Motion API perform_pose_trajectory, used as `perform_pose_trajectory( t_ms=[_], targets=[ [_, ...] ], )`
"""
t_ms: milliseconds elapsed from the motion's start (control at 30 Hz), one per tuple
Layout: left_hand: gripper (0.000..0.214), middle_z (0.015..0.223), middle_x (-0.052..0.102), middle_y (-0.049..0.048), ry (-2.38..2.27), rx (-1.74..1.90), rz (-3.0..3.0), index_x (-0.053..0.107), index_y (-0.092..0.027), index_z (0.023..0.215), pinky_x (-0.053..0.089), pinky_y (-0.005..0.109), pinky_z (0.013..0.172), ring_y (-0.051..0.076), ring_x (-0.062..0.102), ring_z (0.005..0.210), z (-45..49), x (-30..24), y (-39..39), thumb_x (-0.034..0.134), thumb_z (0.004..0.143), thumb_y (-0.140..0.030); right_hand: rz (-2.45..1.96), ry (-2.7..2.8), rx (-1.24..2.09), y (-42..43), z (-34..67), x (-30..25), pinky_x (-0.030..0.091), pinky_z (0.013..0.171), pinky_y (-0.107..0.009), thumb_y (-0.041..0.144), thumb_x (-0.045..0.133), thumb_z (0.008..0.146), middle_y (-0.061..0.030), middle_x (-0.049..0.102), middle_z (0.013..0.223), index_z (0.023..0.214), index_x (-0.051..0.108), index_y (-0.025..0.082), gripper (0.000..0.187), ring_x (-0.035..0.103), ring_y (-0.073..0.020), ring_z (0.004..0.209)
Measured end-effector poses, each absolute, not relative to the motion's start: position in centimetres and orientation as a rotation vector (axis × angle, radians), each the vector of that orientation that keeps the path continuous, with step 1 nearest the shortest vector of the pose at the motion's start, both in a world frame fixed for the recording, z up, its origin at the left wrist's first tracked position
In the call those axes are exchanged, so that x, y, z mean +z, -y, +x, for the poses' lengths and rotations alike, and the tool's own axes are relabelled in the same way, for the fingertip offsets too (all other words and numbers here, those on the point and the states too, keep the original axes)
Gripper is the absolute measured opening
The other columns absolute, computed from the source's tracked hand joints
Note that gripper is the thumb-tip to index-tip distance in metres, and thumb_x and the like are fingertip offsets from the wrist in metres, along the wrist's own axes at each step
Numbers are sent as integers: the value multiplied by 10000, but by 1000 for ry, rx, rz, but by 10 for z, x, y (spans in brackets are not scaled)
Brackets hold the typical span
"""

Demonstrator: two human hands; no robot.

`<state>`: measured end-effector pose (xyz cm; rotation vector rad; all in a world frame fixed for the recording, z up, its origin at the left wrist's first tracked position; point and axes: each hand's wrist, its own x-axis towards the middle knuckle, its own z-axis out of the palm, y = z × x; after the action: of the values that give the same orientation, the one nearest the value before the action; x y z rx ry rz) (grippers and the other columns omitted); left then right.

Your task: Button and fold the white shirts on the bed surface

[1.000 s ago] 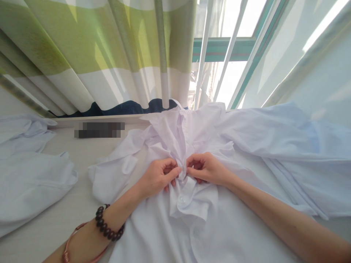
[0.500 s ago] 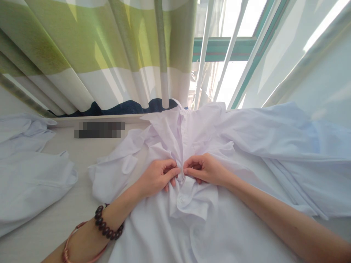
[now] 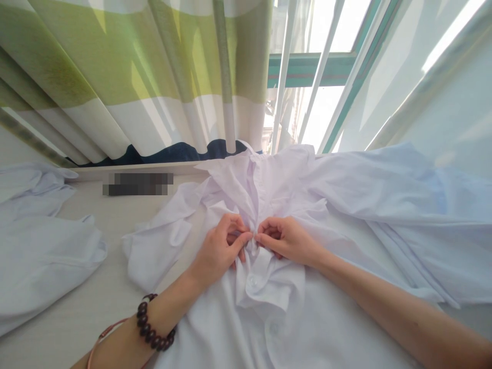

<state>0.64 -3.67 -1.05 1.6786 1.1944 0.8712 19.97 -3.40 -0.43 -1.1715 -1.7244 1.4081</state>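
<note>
A white button-up garment (image 3: 284,174) lies spread out in front of me, collar toward the window. At its front opening my left hand (image 3: 226,241) pinches the cloth between thumb and fingers. Close against it, my right hand (image 3: 286,238) grips the facing edge of the same placket, fingertips nearly touching the left ones. Whatever small piece sits between the fingertips is mostly hidden. Just below the hands, the folded placket shows a clear button (image 3: 251,280), and another button (image 3: 273,328) is fainter lower down.
Another white cloth piece (image 3: 49,256) lies on the pale surface (image 3: 115,225) at left. A blurred-out dark object (image 3: 137,184) rests near the back edge. Green and white curtains (image 3: 134,77) hang behind, beside a window with white bars (image 3: 321,72).
My left wrist and forearm have shifted slightly, and its fingers have changed their bend a little. Both hands stay at the same spot on the placket.
</note>
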Motion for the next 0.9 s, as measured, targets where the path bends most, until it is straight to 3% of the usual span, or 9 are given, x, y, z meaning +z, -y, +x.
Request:
perform_pose_trajectory(
  t_ms=[100, 233, 367, 600, 900],
  targets=[
    [126, 578, 600, -62, -1238, 856, 1868, 593, -207, 877, 447, 184, 433, 95, 547, 439, 7, -9, 37, 575, 897, -330, -1194, 1706, 1354, 35, 197, -7, 347, 402, -180, 301, 616, 816, 37, 617, 614, 771, 588, 186, 127, 452, -62, 425],
    [121, 811, 712, 1, -1271, 925, 2114, 667, -205, 884, 515, 238, 685, 143, 651, 702, 7, -7, 38, 569, 896, -274, -1206, 1713, 1304, 35, 196, -9, 355, 409, -185, 309, 620, 814, 21, 651, 647, 781, 607, 187, 127, 465, -66, 431],
    [157, 881, 727, 28, -1248, 934, 2230, 692, -197, 904, 499, 266, 768, 169, 661, 799, 5, -7, 38, 544, 907, -248, -1194, 1736, 1331, 35, 198, -9, 359, 416, -186, 316, 624, 818, 20, 645, 640, 797, 633, 179, 139, 469, -68, 439],
    [177, 888, 752, 24, -1276, 830, 1998, 725, -191, 915, 502, 234, 675, 165, 672, 759, 4, -6, 32, 605, 865, -312, -1214, 1773, 1273, 34, 195, -6, 342, 417, -184, 274, 628, 805, 38, 583, 558, 764, 650, 175, 110, 460, -73, 447],
    [164, 824, 740, 18, -1296, 789, 1834, 710, -194, 846, 507, 241, 664, 171, 662, 728, 5, 0, 32, 631, 818, -334, -1196, 1814, 1317, 32, 200, -5, 356, 434, -183, 250, 624, 795, 51, 559, 541, 772, 631, 185, 69, 467, -72, 443]
  ],
)
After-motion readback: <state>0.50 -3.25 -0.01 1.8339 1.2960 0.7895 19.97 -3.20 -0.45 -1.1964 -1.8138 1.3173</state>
